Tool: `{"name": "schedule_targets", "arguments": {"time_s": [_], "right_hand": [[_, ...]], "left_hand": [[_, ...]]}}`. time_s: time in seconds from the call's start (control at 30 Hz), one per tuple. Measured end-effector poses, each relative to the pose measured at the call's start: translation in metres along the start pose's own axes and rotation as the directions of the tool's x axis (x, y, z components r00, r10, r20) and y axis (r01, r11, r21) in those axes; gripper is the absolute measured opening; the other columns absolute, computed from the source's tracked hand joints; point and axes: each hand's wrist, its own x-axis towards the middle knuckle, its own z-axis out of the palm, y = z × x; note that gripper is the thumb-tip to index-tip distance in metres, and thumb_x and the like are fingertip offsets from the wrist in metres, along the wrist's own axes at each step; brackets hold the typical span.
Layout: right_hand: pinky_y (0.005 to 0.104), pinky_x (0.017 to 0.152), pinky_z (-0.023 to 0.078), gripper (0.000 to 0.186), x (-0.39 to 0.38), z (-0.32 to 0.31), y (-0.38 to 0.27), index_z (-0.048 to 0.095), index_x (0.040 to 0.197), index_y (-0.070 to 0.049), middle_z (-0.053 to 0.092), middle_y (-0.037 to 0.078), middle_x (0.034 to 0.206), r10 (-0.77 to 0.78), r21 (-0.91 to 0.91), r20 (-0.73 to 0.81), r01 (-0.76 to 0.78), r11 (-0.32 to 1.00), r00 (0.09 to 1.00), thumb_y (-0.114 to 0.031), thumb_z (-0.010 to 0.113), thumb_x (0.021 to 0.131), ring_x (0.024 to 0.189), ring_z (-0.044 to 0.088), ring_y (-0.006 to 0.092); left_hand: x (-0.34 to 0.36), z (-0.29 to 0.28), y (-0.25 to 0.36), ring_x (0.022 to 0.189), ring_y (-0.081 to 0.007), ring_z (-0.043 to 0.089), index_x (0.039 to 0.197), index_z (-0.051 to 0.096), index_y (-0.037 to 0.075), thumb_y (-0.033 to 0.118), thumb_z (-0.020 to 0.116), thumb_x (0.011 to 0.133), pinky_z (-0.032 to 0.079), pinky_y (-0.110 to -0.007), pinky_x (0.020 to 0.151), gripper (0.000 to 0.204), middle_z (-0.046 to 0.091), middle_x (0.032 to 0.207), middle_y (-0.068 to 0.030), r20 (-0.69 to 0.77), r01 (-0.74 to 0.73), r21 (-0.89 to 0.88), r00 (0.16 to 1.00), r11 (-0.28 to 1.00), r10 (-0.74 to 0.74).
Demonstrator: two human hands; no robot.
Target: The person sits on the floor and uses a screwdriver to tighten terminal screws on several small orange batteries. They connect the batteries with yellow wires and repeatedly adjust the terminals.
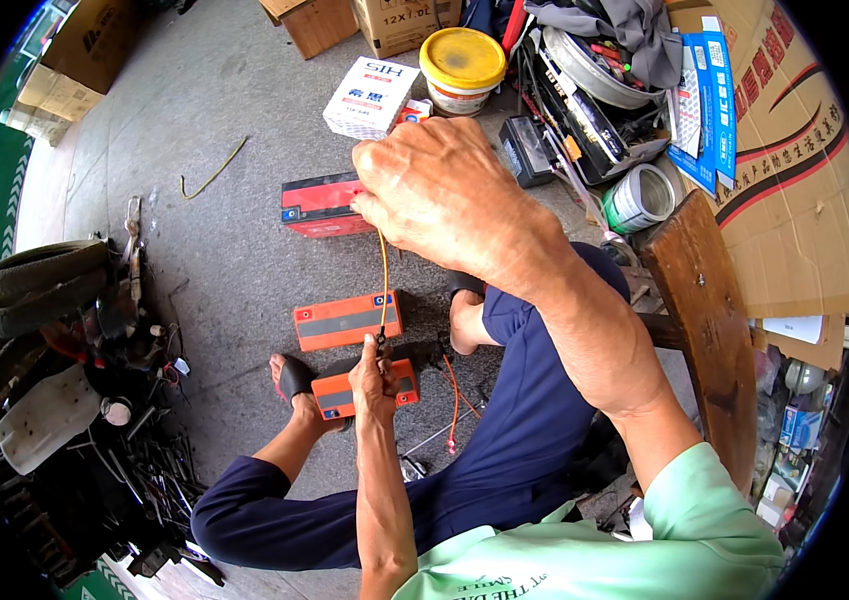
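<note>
Between my two hands runs a thin yellow wire [385, 275]. My right hand [459, 195] pinches its upper end, just beside a red battery [322, 208] with a dark band, and covers that battery's right end. Lower down, my left hand [372, 378] closes on the wire's other end, where a small dark piece shows at the fingertips. Below the red battery lies an orange battery [319, 330] with a grey stripe. A second orange battery [336, 400] sits under my left hand, partly hidden by it. Whether either hand touches a battery I cannot tell.
Near my knee lies a red wire [456, 390]. Another yellow wire [212, 173] rests on the grey floor. Old tyres [44, 285] and loose parts crowd the left. Ahead stand a white box [372, 97] and a yellow-lidded bucket [461, 62]. A wooden stool [701, 310] is at my right.
</note>
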Motion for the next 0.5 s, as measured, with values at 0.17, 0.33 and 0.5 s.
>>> {"name": "schedule_targets", "arguments": {"time_s": [0.17, 0.33, 0.5], "right_hand": [[0.0409, 0.068, 0.05, 0.027, -0.003, 0.006, 0.001, 0.063, 0.079, -0.003, 0.065, 0.015, 0.069, -0.043, -0.001, -0.067, 0.043, 0.999, 0.997, -0.029, 0.063, 0.082, 0.071, 0.066, 0.0298], [0.04, 0.066, 0.051, 0.03, 0.004, -0.005, -0.002, 0.063, 0.073, -0.003, 0.063, 0.015, 0.065, 0.02, 0.118, 0.017, -0.022, 0.993, 1.0, -0.031, 0.065, 0.082, 0.068, 0.065, 0.0308], [0.0397, 0.063, 0.053, 0.032, 0.01, -0.01, 0.01, 0.063, 0.068, -0.002, 0.062, 0.016, 0.06, 0.098, 0.071, -0.279, -0.082, 0.994, 0.955, -0.03, 0.065, 0.082, 0.063, 0.066, 0.0306]], "left_hand": [[-0.019, -0.02, -0.008, 0.08, -0.0165, 0.056, 0.093, 0.06, 0.002, 0.033, 0.065, 0.086, 0.045, -0.027, 0.062, 0.032, 0.057, 0.085, -0.0045, 0.114, 0.17, -0.417, 0.984, 0.893, -0.134], [-0.035, -0.041, 0.005, 0.115, -0.0294, 0.049, 0.112, 0.053, -0.007, -0.003, 0.05, 0.085, 0.049, -0.036, 0.084, 0.027, 0.052, 0.116, -0.0151, 0.132, 0.079, -0.567, 0.991, 0.82, -0.005], [-0.04, -0.038, 0.023, 0.12, -0.0317, 0.05, 0.121, 0.046, -0.009, -0.008, 0.046, 0.086, 0.048, -0.038, 0.097, 0.035, 0.053, 0.123, -0.0213, 0.211, -0.018, -0.579, 0.963, 0.815, 0.171]]}}
